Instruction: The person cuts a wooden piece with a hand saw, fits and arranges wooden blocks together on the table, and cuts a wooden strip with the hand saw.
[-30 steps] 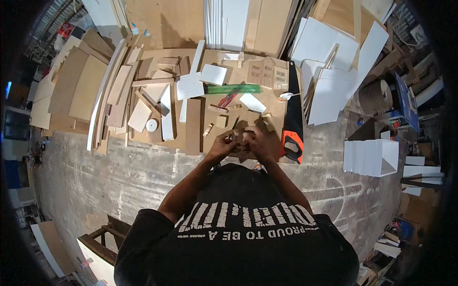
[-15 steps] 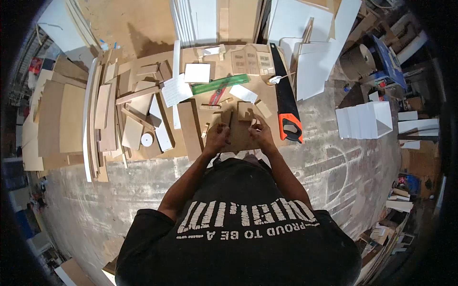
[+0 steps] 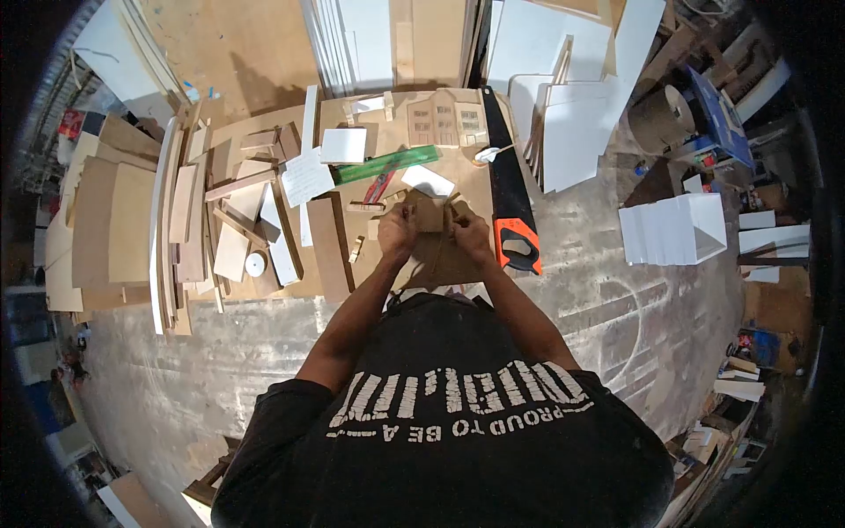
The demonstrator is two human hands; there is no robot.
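Note:
My left hand (image 3: 398, 234) is closed at the left edge of a small square wooden block (image 3: 427, 215), over the brown board at the table's near edge. At the block's right side my right hand (image 3: 471, 236) has its fingers pressed together; what they hold, if anything, is too small to make out. Beyond the hands lie a white paper piece (image 3: 428, 181), a green ruler (image 3: 387, 165) and a red tool (image 3: 380, 187). A small wooden piece (image 3: 356, 249) rests left of my left hand.
A handsaw with an orange handle (image 3: 518, 245) lies at the table's right side. Wooden strips (image 3: 186, 204) and a long brown board (image 3: 329, 248) are on the left. A house-shaped wooden panel (image 3: 444, 119) and white sheets (image 3: 576, 128) stand farther back.
The view has shifted, so the table items appear farther left. My left hand has come up beside the square block, and my right hand has turned at its other side.

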